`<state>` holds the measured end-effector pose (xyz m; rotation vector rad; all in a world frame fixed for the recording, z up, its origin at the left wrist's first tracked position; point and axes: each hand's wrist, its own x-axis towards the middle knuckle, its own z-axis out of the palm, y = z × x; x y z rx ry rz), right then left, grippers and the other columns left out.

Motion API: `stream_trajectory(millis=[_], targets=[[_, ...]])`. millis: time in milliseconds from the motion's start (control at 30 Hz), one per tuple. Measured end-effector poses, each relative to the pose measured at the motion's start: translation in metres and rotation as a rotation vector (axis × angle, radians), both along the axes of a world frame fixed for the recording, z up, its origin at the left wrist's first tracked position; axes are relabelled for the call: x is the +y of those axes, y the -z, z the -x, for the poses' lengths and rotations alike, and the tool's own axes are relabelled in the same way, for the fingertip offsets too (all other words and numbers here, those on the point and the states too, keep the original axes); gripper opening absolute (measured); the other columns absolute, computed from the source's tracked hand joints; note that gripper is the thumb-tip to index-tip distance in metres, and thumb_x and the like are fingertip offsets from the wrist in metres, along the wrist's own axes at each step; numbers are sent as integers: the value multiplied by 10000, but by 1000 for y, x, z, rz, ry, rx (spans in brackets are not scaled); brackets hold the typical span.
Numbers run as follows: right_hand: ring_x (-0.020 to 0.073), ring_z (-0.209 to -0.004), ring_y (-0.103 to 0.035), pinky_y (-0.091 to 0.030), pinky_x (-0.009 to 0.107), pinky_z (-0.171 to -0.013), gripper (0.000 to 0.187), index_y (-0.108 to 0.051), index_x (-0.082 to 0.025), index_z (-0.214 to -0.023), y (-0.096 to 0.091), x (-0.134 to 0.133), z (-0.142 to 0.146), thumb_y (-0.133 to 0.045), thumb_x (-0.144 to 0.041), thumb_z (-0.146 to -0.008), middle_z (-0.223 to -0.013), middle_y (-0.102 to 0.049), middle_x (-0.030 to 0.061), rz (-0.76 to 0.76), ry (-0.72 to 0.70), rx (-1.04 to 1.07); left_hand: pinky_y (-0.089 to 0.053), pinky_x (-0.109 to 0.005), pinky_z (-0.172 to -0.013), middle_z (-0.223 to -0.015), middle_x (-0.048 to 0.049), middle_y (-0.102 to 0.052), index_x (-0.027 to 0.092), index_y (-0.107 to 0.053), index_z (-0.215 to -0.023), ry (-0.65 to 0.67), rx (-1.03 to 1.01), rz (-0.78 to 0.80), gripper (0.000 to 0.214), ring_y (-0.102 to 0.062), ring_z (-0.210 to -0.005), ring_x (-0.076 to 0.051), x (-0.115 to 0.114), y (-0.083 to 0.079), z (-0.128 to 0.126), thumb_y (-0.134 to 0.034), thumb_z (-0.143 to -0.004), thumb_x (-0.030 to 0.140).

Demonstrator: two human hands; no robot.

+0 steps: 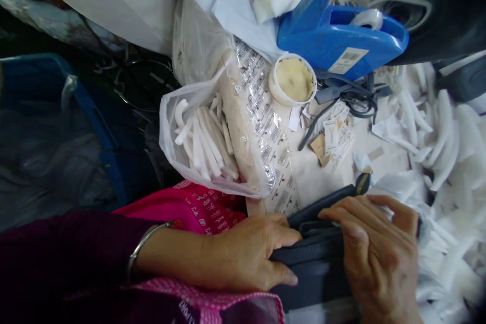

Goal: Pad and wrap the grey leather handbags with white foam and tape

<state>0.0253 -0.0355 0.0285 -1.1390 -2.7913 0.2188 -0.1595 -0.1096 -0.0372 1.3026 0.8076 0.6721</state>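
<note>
My left hand [250, 255] grips the near edge of a dark navy bag [317, 268], thumb under and fingers curled over its top. My right hand [379, 258] lies over the same bag from the right, fingers bent and pressing along its upper edge near a zipper end [362, 182]. A silver bangle [142, 248] sits on my left wrist, above a dark purple sleeve [56, 253].
A clear plastic bag of white foam strips [201, 144] lies behind the hands. Beside it are a sheet of barcode stickers [266, 136], a round tub of cream paste [293, 80], a blue tape dispenser [337, 35], loose tags [336, 134] and piles of white foam pieces [436, 131]. Pink cloth [197, 207] lies at the left.
</note>
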Motion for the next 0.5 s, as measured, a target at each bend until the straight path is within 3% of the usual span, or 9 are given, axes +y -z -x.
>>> stream_trajectory(millis=[167,333,500], targets=[[157,-750,-576,-259,467,-969,438,-586,-209,-757,0,0,2,-250,-337,-1007,-777,-646,7,75,31,-38,-439,-240,-782,-935,-37,-601,140,-568,-736,9,-30,37,113,-582,-892,-166,6,-2,4,-673,-777,144],[139,-672,-513,-190,491,-1075,465,-521,-202,-650,1,1,10,-282,-381,-1005,-650,-559,-8,91,63,-43,-458,-294,-817,-919,-52,-629,165,-573,-835,11,83,8,91,-589,-892,-209,0,0,1,-617,-791,231],[149,-647,-476,-253,444,-1021,457,-522,-202,-626,11,-1,15,-320,-378,-997,-595,-510,-9,31,112,-69,-487,-275,-846,-998,-44,-652,260,-544,-1123,-92,150,-103,317,-595,-958,-222,-5,14,-4,-521,-812,320]])
